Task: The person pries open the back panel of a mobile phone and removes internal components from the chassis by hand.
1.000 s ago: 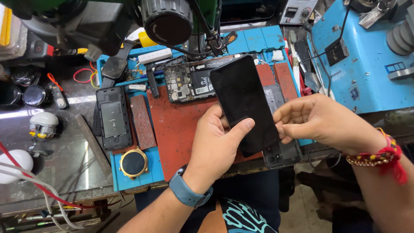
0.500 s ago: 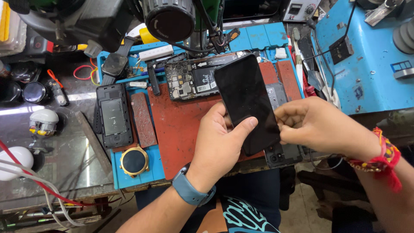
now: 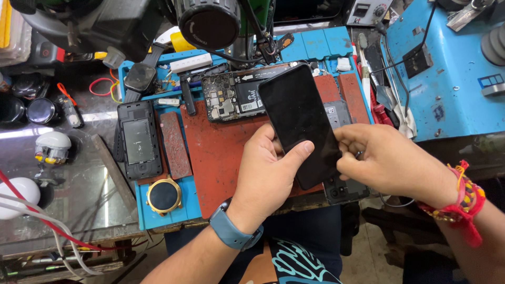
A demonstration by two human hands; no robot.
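My left hand grips a black phone screen panel from below, thumb lying across its lower glass. The panel tilts up over the red work mat. My right hand pinches the panel's lower right edge with its fingertips. Behind the panel lies an opened phone with its circuit board and battery showing. Another phone body lies under the panel at the mat's near right corner.
A black phone frame lies left of the mat beside a red-brown block. A round gold-rimmed watch sits on the blue mat. A microscope head hangs above. A blue machine stands at right.
The right hand's fingertips have closed in on the panel's lower right edge. The panel and left hand hold almost the same pose.
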